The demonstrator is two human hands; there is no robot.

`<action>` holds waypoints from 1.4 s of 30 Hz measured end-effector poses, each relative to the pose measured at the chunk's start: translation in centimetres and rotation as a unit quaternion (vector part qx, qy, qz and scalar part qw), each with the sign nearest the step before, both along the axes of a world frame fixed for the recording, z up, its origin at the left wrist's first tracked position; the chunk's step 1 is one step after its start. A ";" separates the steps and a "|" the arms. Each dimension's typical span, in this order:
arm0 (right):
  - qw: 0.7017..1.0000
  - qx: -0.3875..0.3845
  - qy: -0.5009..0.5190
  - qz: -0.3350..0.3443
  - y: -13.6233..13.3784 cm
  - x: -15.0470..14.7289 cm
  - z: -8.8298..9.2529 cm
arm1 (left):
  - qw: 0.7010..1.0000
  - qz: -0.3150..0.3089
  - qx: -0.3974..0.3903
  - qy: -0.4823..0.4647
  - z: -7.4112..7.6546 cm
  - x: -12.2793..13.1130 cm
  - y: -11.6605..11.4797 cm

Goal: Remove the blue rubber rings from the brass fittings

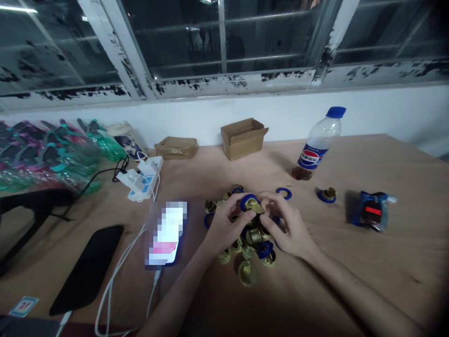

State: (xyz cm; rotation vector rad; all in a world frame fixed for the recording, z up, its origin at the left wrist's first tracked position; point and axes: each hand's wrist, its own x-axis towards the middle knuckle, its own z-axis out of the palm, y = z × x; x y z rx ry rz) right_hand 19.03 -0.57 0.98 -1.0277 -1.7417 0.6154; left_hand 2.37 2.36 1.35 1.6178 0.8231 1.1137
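My left hand [226, 227] is closed around a gold-coloured round metal piece with a blue ring [250, 204], held tilted above a pile. My right hand [288, 230] meets it from the other side, its fingers bent and pinching at the piece's edge. Under both hands lies a heap of similar gold metal pieces [253, 237], some with blue rings, partly hidden by the fingers. One gold piece [247, 273] sits at the heap's front. A loose blue ring [284, 193] rests just behind my right hand.
Right of the hands are another gold piece with a blue ring [327, 194], a plastic-wrapped packet [372, 211] and a cola bottle [315, 147]. Cardboard boxes [244, 139] stand by the wall. To the left lie a lit phone [167, 234], a dark phone [87, 267], cables and a power strip [143, 183].
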 end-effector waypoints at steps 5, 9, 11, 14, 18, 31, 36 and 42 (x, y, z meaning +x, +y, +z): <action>0.997 -0.059 0.042 -0.013 0.2 0.1 0.0 | 1.000 -0.020 0.002 0.010 -0.5 -0.2 0.2; 0.998 -0.040 0.034 -0.045 0.8 0.1 -0.6 | 0.999 -0.023 0.003 0.031 -0.9 -0.4 0.4; 0.998 -0.033 0.039 -0.039 1.0 0.2 -1.0 | 0.999 -0.021 0.011 0.044 -0.9 -0.5 0.4; 0.998 -0.023 0.046 -0.032 1.3 0.4 -1.3 | 0.998 -0.022 0.018 0.047 -0.8 -0.5 0.5; 0.998 -0.009 0.057 -0.035 1.3 0.4 -1.4 | 0.999 -0.026 0.021 0.035 -0.8 -0.5 0.5; 0.997 0.027 0.034 -0.068 1.0 -0.1 -1.3 | 0.998 -0.025 0.056 0.009 -1.5 -0.2 0.5; 0.997 0.032 0.027 -0.072 0.8 -0.2 -1.3 | 0.997 -0.031 0.072 0.001 -1.6 -0.2 0.5; 0.996 0.040 0.020 -0.077 0.7 -0.2 -1.4 | 0.997 -0.032 0.068 0.007 -1.5 -0.2 0.4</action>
